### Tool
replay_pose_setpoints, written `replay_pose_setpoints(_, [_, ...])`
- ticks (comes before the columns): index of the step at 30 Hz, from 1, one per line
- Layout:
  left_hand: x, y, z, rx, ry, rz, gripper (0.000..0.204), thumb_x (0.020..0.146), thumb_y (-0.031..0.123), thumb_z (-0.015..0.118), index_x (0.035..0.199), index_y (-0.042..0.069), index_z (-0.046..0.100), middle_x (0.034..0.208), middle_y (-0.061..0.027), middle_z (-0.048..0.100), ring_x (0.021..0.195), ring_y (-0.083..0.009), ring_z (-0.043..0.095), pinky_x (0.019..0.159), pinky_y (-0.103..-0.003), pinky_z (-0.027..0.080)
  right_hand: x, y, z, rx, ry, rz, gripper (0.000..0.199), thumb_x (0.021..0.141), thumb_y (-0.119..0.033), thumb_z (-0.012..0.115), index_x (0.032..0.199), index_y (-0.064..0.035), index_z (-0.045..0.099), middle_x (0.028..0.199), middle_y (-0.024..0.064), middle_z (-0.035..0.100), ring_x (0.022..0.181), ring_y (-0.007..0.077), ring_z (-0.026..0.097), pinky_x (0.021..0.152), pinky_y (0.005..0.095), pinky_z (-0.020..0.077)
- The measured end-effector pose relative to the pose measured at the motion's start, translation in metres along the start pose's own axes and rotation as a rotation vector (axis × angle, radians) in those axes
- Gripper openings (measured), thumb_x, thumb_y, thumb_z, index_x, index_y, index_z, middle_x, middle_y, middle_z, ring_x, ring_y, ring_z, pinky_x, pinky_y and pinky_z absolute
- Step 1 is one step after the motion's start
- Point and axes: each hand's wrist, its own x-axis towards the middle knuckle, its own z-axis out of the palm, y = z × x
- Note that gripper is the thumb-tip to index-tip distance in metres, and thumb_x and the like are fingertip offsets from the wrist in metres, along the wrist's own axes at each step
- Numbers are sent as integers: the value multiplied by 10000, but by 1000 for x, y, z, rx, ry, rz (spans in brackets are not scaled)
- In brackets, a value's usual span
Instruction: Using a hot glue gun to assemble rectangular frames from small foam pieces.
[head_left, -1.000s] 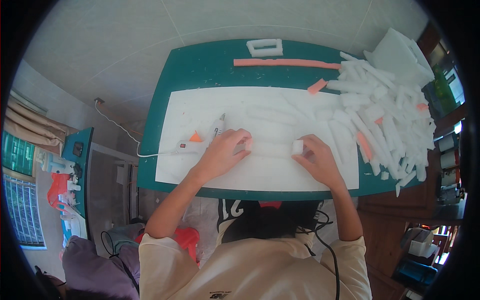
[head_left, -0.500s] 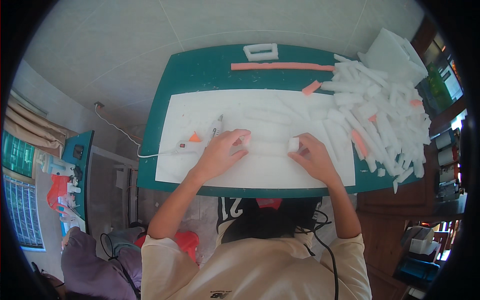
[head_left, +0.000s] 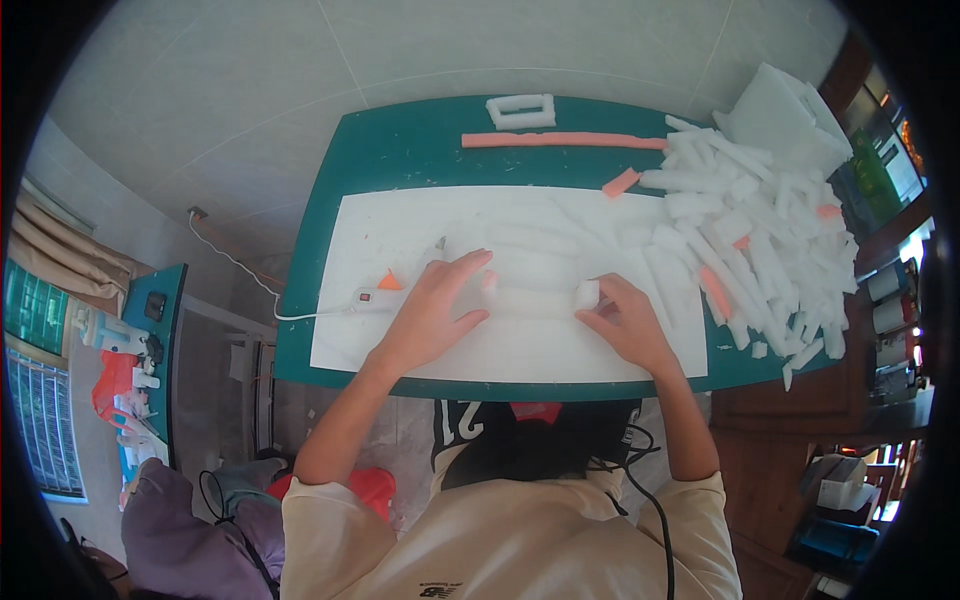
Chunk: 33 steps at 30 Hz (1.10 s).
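Observation:
My left hand (head_left: pixel 437 305) is open over the white sheet (head_left: pixel 500 360), thumb and fingers spread. Just off its fingertips stands a small foam piece (head_left: pixel 489 284), pinkish on top and white below. My right hand (head_left: pixel 626 318) pinches a small white foam block (head_left: pixel 587 294) between thumb and fingers, resting at or close to the sheet. Pale white foam strips (head_left: pixel 540 303) lie between the two hands, hard to tell from the sheet. A white corded tool with an orange part (head_left: pixel 389 281), apparently a glue gun, lies left of my left hand, partly hidden by it.
A large heap of white foam strips (head_left: pixel 770 230) with some pink bits covers the table's right side, beside a big white foam block (head_left: pixel 785 120). A long pink strip (head_left: pixel 560 141) and a white foam frame (head_left: pixel 520 111) lie at the back. A white cord (head_left: pixel 240 256) runs left.
My left hand has let go of the small pinkish foam piece and opened, drawing slightly left. The right hand keeps its hold on the white block.

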Motion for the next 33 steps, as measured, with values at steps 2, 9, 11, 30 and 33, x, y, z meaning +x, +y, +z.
replay_pose_setpoints(2, [1,9,-10,-89,36,-36,576,809,83,741,1349,102,541,1149,-132,607,939,-241,568,787,-318,490,0,1,0,2,-2,-9,287,801,-108,730,994,55,595,894,144,590,754,269,621,694,327,504])
replay_pose_setpoints(9, [99,-16,-3,155,-135,169,332,859,129,683,1182,67,636,1138,-142,649,1090,-292,591,918,-373,486,0,-7,-1,-17,-2,14,270,812,-103,725,1001,36,590,910,137,595,768,255,626,706,318,512])
replay_pose_setpoints(11, [119,-20,21,249,-198,228,334,856,129,684,1180,66,634,1149,-139,654,1101,-308,597,945,-385,480,-1,-4,-1,-20,-13,40,265,824,-95,717,1029,22,596,936,131,604,799,242,638,719,304,524])
replay_pose_setpoints(30, [84,37,6,-1,-426,313,311,875,49,613,1177,93,672,1056,-115,582,962,-293,590,854,-373,479,-1,8,4,-19,12,26,267,797,-130,741,959,29,601,878,136,606,761,256,616,718,339,501])
replay_pose_setpoints(33, [78,33,7,6,-418,305,320,872,44,614,1182,101,672,1039,-112,579,940,-286,589,838,-375,481,-1,2,3,-19,12,36,267,797,-135,745,959,24,605,882,135,609,771,258,617,724,341,500])
